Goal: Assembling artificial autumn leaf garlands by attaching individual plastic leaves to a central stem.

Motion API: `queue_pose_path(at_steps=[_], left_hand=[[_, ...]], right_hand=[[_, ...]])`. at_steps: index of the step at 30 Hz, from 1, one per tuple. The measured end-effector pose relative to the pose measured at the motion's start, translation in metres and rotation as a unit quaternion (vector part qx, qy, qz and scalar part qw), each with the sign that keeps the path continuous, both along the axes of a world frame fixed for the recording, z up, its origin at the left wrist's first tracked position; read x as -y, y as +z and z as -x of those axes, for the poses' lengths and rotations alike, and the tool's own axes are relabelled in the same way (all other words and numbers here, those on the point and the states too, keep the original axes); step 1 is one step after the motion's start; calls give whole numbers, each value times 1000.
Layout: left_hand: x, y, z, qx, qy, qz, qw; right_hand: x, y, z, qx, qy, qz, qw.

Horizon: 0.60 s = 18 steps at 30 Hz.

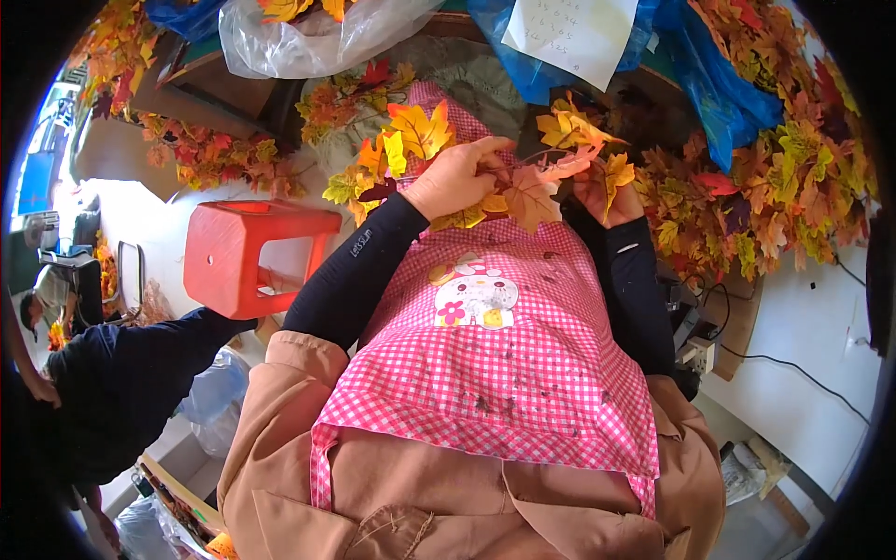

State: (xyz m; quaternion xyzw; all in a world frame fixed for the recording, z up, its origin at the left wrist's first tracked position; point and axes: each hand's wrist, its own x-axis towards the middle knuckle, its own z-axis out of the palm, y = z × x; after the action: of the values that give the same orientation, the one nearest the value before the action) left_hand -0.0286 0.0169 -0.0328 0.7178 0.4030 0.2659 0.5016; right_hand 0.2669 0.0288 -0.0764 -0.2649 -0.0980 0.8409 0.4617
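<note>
Over my lap I hold an artificial maple leaf garland (532,198) with orange, yellow and reddish leaves between my hands. My left hand (453,182) is closed around its stem, index finger bent across toward the right. At the other end my right hand (623,209) grips the garland, its fingers partly hidden behind a yellow-orange leaf. More yellow and orange leaves (422,131) hang beyond my left hand. Beneath the garland spreads my pink checked apron (504,373), stained in places.
Leaf garlands are heaped at the right (737,201) and far left (219,154). A handwritten paper (569,37) lies on blue plastic (723,103) at the far side, beside a clear plastic bag (317,37). A red stool (233,257) stands left, near another person (131,383). Cables (793,369) run along the right.
</note>
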Motion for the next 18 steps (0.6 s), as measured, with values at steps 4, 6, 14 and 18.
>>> queue_pose_path(at_steps=[4,6,14,18], left_hand=[[0,5,-2,9,19,55,998],[-2,4,-4,-1,27,61,998],[-3,18,-3,114,-22,114,987],[-5,19,-2,82,-34,137,987]], right_hand=[[0,-6,-3,24,-19,3,1000],[2,-3,-1,54,-14,-9,998],[0,-5,-5,42,-17,-15,999],[1,-8,-6,28,6,-22,999]])
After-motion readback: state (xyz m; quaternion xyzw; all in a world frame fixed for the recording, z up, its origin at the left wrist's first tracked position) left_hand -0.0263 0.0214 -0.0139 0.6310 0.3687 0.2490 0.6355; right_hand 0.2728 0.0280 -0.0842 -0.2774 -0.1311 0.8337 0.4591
